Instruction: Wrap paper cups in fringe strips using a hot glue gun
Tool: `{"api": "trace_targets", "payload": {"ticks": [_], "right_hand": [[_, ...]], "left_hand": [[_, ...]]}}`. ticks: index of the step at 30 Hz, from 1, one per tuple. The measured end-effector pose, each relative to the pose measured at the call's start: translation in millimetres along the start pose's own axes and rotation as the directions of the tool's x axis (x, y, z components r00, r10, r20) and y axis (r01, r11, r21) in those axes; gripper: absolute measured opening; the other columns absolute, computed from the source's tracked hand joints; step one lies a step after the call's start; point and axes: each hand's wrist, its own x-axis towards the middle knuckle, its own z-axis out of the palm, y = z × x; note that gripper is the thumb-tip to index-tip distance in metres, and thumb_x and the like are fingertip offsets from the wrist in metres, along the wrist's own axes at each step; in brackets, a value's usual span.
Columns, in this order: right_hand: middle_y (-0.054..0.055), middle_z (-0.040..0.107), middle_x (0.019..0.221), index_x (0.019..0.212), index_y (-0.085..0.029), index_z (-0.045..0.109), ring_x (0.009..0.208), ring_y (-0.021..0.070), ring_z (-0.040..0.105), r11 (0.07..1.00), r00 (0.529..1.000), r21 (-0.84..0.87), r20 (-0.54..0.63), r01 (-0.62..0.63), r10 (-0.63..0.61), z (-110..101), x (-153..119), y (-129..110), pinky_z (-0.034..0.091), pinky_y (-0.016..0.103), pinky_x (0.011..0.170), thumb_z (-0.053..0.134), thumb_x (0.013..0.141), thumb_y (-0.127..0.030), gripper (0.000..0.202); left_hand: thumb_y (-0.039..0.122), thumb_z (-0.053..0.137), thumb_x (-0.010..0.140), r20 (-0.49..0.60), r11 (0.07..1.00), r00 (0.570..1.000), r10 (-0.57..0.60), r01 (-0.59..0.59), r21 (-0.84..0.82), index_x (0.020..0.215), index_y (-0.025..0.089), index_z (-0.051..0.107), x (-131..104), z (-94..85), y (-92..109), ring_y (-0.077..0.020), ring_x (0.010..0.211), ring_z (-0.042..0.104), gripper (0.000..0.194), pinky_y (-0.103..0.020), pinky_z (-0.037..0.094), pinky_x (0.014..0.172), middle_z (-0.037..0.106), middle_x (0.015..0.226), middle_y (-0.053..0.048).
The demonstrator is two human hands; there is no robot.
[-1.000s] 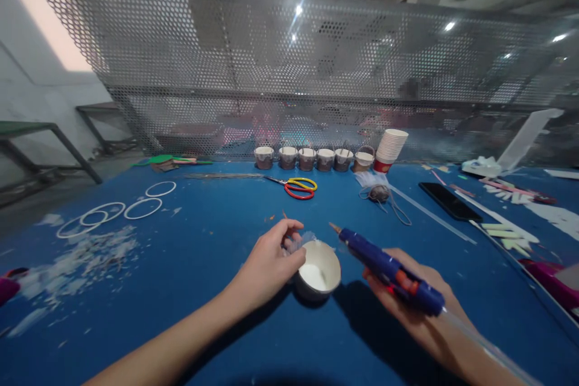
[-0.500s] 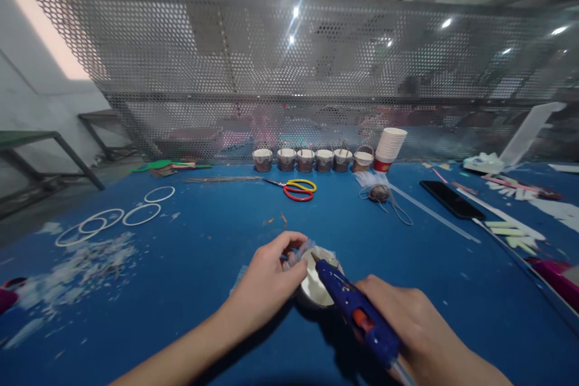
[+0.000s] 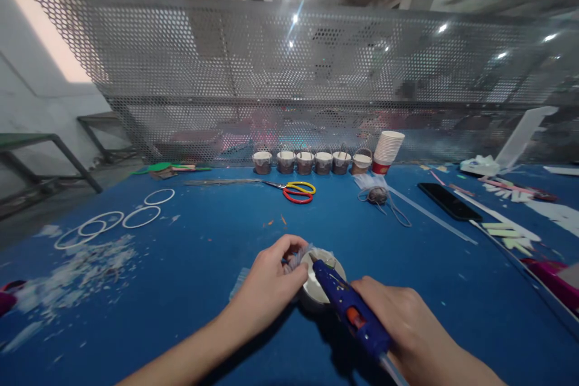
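Observation:
A small white-lined cup [image 3: 315, 289] with a dark outer side sits in front of me. My left hand [image 3: 275, 274] is closed at its left rim, pinching a strip of sheer grey gauze [image 3: 296, 260] against the edge. More of the gauze shows beyond the wrist. In my right hand [image 3: 398, 313] is a blue hot glue gun [image 3: 346, 301] with an orange part on its side and a clear glue stick at the back. Its nozzle points into the cup near the left rim, close to my left fingertips. Whether the tip touches is hard to tell.
Several finished-looking small buckets [image 3: 305, 163] line the back beside stacked paper cups [image 3: 388, 151]. Scissors [image 3: 298, 191], a yarn ball [image 3: 377, 195], a phone [image 3: 449, 201], white rings [image 3: 142, 216] and scraps [image 3: 85, 271] lie around. A perforated metal screen [image 3: 271, 72] rises behind.
The glue gun and right hand have shifted slightly left, with the nozzle still at the cup's rim. The left hand keeps its pinch. The whole view has tilted a little.

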Motion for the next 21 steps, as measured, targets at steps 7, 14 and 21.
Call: {"api": "trace_targets", "payload": {"ticks": [7,14,21], "right_hand": [[0.001,0.057,0.058,0.078,-0.018,0.05,0.041,0.0125,0.05,0.999,1.0,-0.051,0.021,0.007,-0.006,-6.8,3.3,-2.8,0.031,0.024,0.041,0.034,0.09,-0.017,0.02],[0.001,0.058,0.058,0.076,-0.018,0.049,0.041,0.0127,0.052,0.997,1.0,-0.081,0.0,0.012,-0.012,-4.1,1.4,-1.2,0.032,0.024,0.04,0.033,0.091,-0.018,0.021],[0.001,0.058,0.058,0.079,-0.018,0.049,0.042,0.0138,0.052,0.993,1.0,-0.113,-0.007,0.022,-0.023,-2.7,-0.6,-2.5,0.031,0.025,0.041,0.032,0.09,-0.015,0.02]], "left_hand": [[0.023,0.051,0.074,-0.011,0.999,1.0,-0.002,0.002,0.039,0.087,0.019,0.059,0.3,0.5,-2.4,-0.0133,0.067,0.046,0.015,-0.025,0.038,0.064,0.057,0.076,0.002],[0.023,0.051,0.074,0.004,0.999,1.0,-0.017,0.017,0.045,0.086,0.019,0.058,0.3,-0.6,-1.2,-0.0135,0.068,0.047,0.014,-0.025,0.037,0.063,0.058,0.077,0.002],[0.024,0.05,0.076,0.0,0.999,1.0,-0.012,0.012,0.049,0.087,0.019,0.058,-1.0,0.3,-1.4,-0.014,0.068,0.047,0.015,-0.026,0.038,0.063,0.057,0.076,0.001]]}}
